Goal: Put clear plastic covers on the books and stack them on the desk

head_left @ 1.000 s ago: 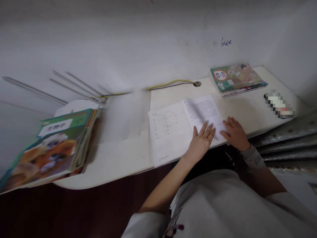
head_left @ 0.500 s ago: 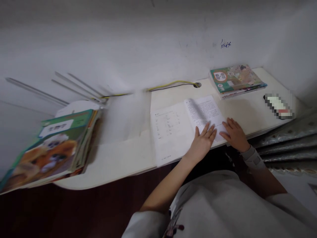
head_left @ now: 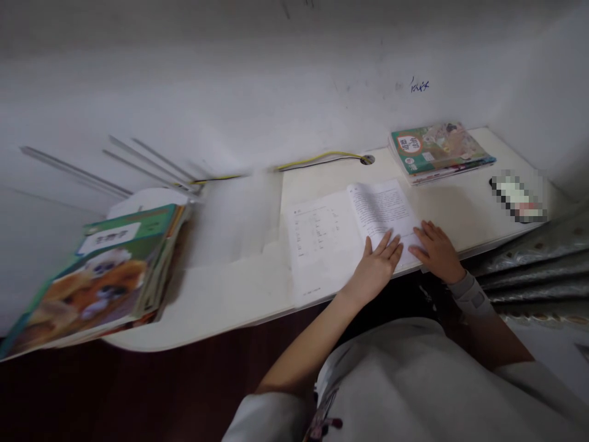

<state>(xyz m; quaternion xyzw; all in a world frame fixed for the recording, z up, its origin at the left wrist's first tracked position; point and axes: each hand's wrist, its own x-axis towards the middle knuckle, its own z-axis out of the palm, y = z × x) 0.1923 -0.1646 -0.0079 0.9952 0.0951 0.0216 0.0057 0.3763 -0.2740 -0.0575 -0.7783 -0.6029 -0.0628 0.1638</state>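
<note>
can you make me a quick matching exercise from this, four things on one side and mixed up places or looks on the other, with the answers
Things
1. open book
2. yellow cable
3. wristband
4. left-hand book pile

Places or looks
A. grey, around the wrist of the right hand
B. top cover has a green band and a white label
C. the left hand lies on its right-hand page
D. along the back of the desk, ending at a round hole

Pairs: 1-C, 2-D, 3-A, 4-B
</note>
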